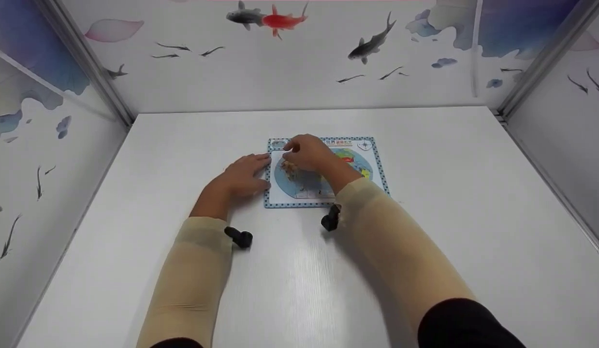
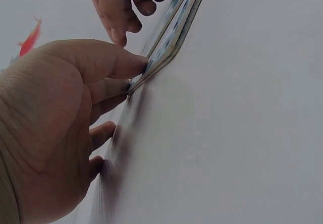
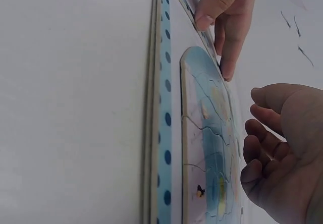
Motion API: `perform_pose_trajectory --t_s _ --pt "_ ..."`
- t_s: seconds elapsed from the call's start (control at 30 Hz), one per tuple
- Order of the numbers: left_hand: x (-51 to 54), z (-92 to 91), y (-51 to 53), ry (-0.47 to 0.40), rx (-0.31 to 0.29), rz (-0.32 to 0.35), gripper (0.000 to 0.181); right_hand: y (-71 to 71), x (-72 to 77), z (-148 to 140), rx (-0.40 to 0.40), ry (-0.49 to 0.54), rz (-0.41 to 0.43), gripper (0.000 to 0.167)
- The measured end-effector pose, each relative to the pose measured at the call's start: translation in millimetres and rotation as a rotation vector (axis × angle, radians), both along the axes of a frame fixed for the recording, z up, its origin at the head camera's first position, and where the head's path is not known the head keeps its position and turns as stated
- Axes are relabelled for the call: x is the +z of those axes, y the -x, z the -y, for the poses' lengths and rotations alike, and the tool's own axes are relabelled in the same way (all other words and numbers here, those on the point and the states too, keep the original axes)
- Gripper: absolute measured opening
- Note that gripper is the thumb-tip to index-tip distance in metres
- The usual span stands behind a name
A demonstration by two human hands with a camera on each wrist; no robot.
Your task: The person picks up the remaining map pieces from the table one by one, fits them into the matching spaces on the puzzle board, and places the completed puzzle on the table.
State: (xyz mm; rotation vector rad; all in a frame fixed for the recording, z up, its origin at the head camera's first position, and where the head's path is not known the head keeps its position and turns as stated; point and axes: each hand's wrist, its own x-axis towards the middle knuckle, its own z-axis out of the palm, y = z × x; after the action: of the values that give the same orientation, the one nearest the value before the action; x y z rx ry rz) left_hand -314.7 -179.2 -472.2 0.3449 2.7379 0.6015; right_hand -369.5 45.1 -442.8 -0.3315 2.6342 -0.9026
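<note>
A world-map jigsaw puzzle [image 1: 323, 186] lies in a flat board [image 1: 299, 205] with a blue dotted border. My left hand [image 1: 239, 176] rests at the board's left edge, thumb and fingers fairly straight. The left wrist view shows that thumb touching the board's corner. Over the upper left of the map is my right hand [image 1: 306, 152], its fingers loosely bent. In the right wrist view, no piece shows between the fingers of this hand [image 3: 287, 148]. Seams between joined pieces [image 3: 207, 128] show there, along with the pieces' thick edge. The right forearm hides part of the map.
The board lies on a white table [image 1: 289, 270]. White panels with painted fish [image 1: 282, 21] stand behind it and on both sides. Small black devices [image 1: 240, 238] sit at both wrists, on beige sleeves [image 1: 193, 270].
</note>
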Motion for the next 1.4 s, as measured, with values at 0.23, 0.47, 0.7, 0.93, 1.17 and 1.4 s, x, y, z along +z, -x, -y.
perform_pose_trajectory --t_s 0.23,0.47,0.7,0.93,1.17,1.4 --pt "-0.4 -0.7 -0.2 -0.019 0.020 0.006 0.080 -15.9 16.9 -26 -0.009 0.066 -0.112 0.039" --pt "-1.0 -1.4 0.5 -0.020 0.028 0.000 0.080 -41.3 31.8 -58 -0.024 0.140 -0.158 0.035" --pt "-0.6 -1.4 1.8 -0.014 0.035 0.011 0.081 -57.6 46.1 -103 -0.080 0.134 -0.185 0.034" --pt "0.1 -1.4 0.2 -0.017 0.033 0.018 0.081 -63.8 48.2 -143 -0.160 0.119 -0.193 0.037" --pt "-2.6 -5.0 -0.5 -0.023 0.029 0.005 0.080 -62.3 44.1 -164 -0.210 0.118 -0.181 0.037" --pt "-4.1 -1.9 -0.5 -0.025 0.038 -0.007 0.079 -51.0 39.1 -183 -0.268 0.124 -0.165 0.039"
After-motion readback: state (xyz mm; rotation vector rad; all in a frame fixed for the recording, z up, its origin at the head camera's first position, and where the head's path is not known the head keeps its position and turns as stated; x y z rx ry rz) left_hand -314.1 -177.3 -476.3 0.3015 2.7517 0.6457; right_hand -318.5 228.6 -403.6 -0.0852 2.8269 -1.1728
